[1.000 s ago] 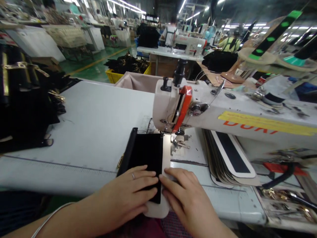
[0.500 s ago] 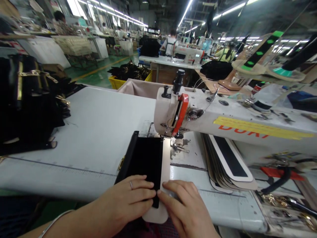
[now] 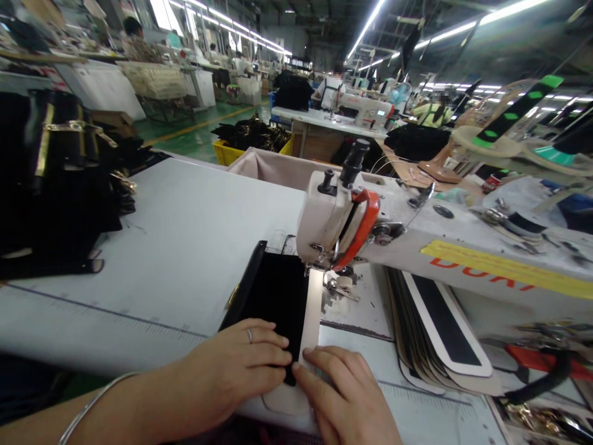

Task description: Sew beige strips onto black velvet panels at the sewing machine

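Note:
A black fabric piece (image 3: 278,293) lies over a beige backing panel (image 3: 314,315), whose rounded near end shows below my fingers. Its far end sits under the needle area of a white sewing machine (image 3: 319,216). My left hand (image 3: 245,364), with a ring on one finger, lies flat on the black fabric with fingers stretched out. At the panel's right edge, my right hand (image 3: 345,386) presses with its fingers extended, the index fingertip near the left fingertips. Along the fabric's left side runs a black rolled edge with a gold metal piece (image 3: 233,296).
A stack of beige panels with black centres (image 3: 440,327) lies right of the needle, under the machine arm. Black pieces with gold zips (image 3: 65,185) are heaped at the left. Beyond the table stands a yellow crate (image 3: 227,150). Thread cones (image 3: 516,111) rise at the right.
The camera view has shifted and tilted slightly, so the machine and panel stack appear further right and lower. Both hands keep about the same place on the fabric and panel.

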Action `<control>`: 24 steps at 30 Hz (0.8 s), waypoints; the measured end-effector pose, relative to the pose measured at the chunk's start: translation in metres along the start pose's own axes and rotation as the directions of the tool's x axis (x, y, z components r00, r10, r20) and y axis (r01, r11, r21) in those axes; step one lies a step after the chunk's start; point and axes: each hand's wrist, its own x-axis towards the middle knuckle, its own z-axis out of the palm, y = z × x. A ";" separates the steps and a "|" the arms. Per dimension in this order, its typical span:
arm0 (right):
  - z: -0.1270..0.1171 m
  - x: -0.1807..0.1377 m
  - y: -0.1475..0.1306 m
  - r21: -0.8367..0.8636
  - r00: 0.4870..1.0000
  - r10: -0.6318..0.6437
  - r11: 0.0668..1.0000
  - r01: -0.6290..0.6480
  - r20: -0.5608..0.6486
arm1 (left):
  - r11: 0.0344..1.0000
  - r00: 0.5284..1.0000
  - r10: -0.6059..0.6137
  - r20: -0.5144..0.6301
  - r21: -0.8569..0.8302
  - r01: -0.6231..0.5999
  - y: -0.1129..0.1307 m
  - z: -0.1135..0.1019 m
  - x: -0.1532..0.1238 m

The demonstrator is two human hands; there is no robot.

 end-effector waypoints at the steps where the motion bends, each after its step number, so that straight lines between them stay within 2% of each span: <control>1: 0.000 0.002 0.001 0.003 1.000 -0.001 1.000 0.001 0.004 | 1.000 1.000 0.003 -0.003 0.000 -0.003 -0.002 -0.001 0.002; 10: 0.000 0.009 0.013 0.013 0.992 0.059 0.998 -0.061 0.115 | 1.000 1.000 0.017 0.006 0.025 -0.017 -0.028 0.005 0.009; 24: 0.006 0.032 0.032 -0.010 0.964 0.162 0.986 -0.164 0.209 | 0.987 0.997 0.062 0.051 0.146 -0.069 -0.068 0.000 0.031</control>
